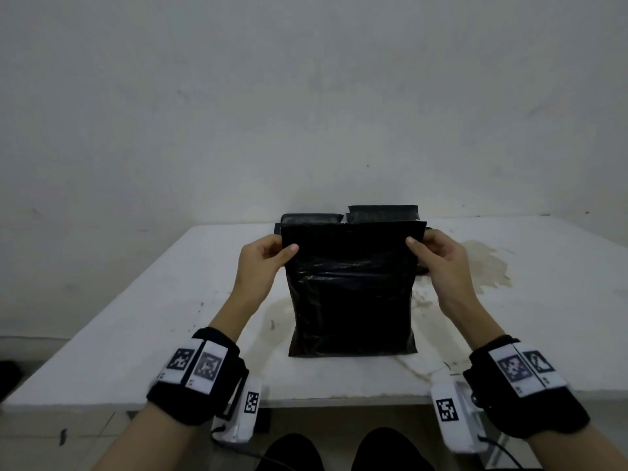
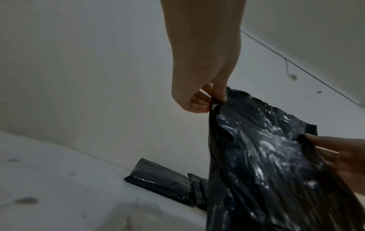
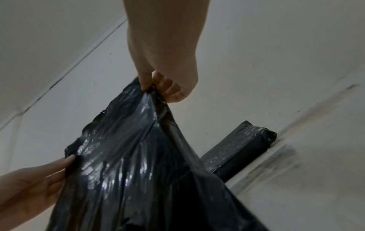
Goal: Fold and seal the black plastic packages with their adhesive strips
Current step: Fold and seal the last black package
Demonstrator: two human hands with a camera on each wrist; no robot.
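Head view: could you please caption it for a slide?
Both hands pinch the black plastic package's top corners.

hands raised apart — left (image 1: 260, 258), right (image 1: 438, 254) — fingers pinched

You face a plain whitish wall (image 1: 306, 96), scuffed and dimly lit. Your white counter (image 1: 136, 317) butts against it and carries a brownish stain (image 1: 489, 266) on the right and dark specks on the left. A thin cable (image 2: 286, 61) runs along the wall.
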